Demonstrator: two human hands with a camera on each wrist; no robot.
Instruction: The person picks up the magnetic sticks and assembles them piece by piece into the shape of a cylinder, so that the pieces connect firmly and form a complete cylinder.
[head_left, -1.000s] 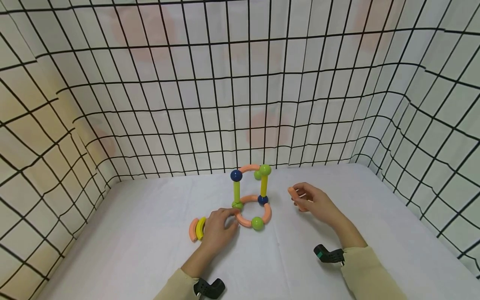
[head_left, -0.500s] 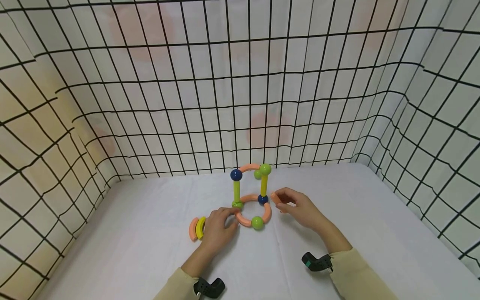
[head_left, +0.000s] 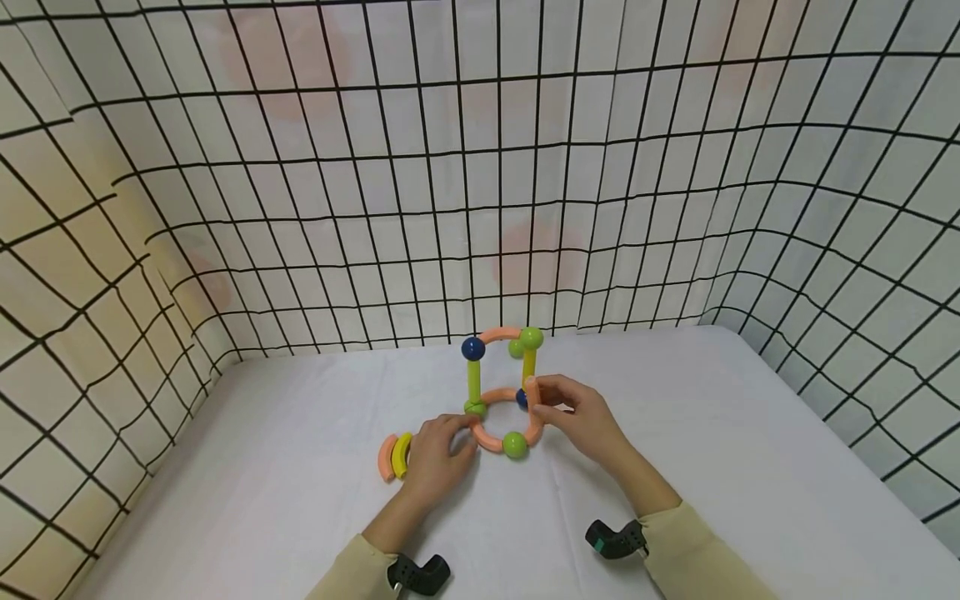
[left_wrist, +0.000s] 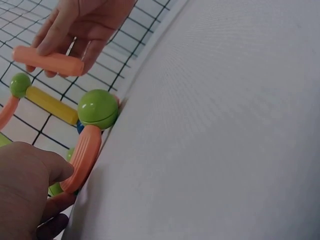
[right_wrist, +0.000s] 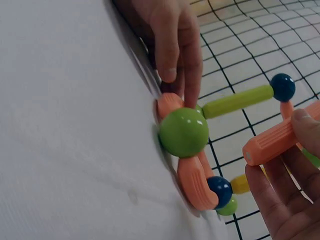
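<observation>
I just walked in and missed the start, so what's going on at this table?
A person's right hand holds an orange piece close to a structure of coloured rods and balls; neither end is joined to a ball. The left hand pinches a curved orange piece at the structure's base. Another orange curve and a yellow curve lie loose beside the left hand.

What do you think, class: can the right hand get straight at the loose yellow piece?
Probably no: the left hand and the toy frame lie between the right hand and the yellow piece, and that hand holds an orange piece.
</observation>
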